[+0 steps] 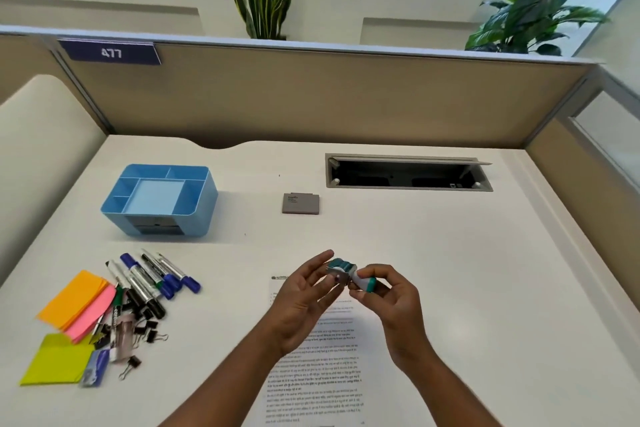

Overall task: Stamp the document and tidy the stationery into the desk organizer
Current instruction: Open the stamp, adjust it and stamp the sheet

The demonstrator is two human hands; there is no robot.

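A small teal and white stamp (343,272) is held up above the printed document (313,364) that lies at the desk's near edge. My right hand (388,302) pinches its white and teal handle end. My left hand (304,295) has its fingers spread, with the fingertips against the stamp's teal head. The blue desk organizer (194,215) stands at the back left, several compartments showing nothing inside. Markers (152,279), orange, pink and yellow-green sticky notes (74,302) and black binder clips (145,333) lie loose at the left front.
A grey stamp pad case (300,203) sits shut in the middle of the desk. An open cable tray slot (408,173) is cut into the desk at the back right. Beige partition walls enclose the desk on three sides, with plants behind.
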